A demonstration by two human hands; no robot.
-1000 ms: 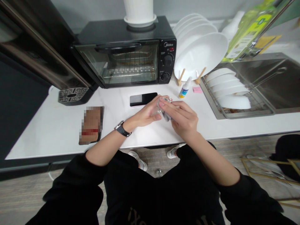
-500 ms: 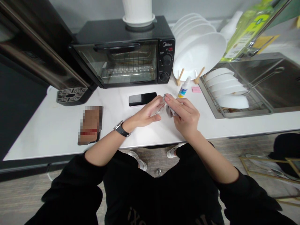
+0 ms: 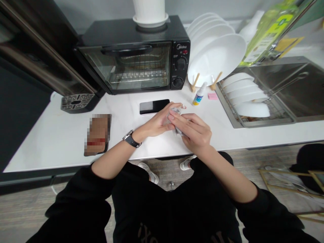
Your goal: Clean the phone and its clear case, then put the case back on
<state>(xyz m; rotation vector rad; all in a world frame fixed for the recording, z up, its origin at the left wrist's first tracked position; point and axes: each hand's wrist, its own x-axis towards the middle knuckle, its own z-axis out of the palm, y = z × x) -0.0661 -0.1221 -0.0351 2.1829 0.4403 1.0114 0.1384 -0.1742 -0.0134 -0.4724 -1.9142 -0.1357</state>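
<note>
Pressing one crumpled grey cloth (image 3: 178,131) to one small clear object (image 3: 176,110), the right hand (image 3: 196,130) works against the left hand (image 3: 162,120), which grips that object above the white surface (image 3: 63,141). One black phone (image 3: 154,106) lies just beyond; one spray bottle (image 3: 199,95) stands near one pink slip (image 3: 213,96).

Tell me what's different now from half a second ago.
The right hand, with a greyish cloth, has shifted left and a little closer to the person, its fingertips now over the clear object in the left hand. Nothing was visibly picked up or let go. The black phone, spray bottle and oven stayed put.
</note>
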